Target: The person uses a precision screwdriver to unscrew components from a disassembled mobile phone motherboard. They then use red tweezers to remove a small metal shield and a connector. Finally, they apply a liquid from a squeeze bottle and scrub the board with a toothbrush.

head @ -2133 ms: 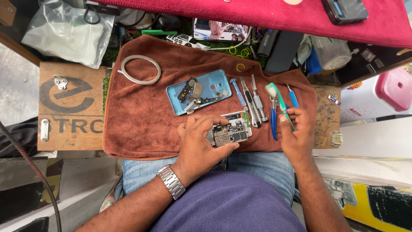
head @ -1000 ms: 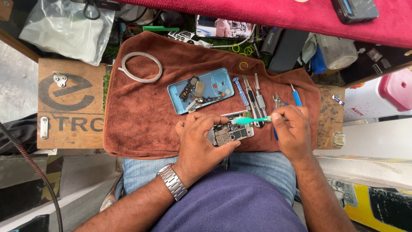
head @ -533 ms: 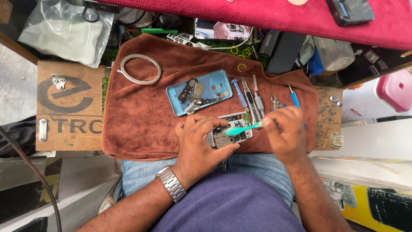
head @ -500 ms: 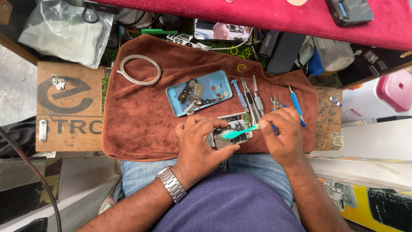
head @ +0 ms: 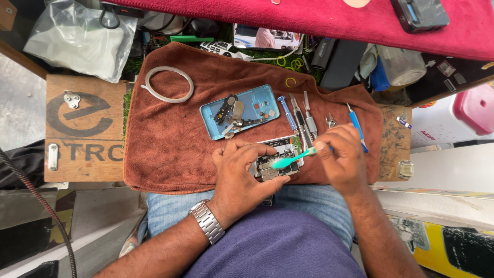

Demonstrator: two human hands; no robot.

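Note:
My left hand (head: 242, 172) grips an opened phone (head: 275, 154) with its circuit board showing, at the near edge of a brown towel (head: 170, 134). My right hand (head: 342, 157) holds a green toothbrush (head: 290, 158) whose head lies on the phone's board. A light blue phone back cover (head: 239, 110) holding small parts lies just beyond the phone. A steel watch is on my left wrist.
Several screwdrivers and tweezers (head: 301, 116) and a blue pen-like tool (head: 356, 126) lie on the towel by my right hand. A ring of tape (head: 167, 85) sits far left. A wooden board (head: 85, 128) lies left; a red cloth shelf (head: 319, 18) spans the top.
My right hand brought the green toothbrush from the tool row over to the phone; its head now rests on the board. My left hand kept holding the phone.

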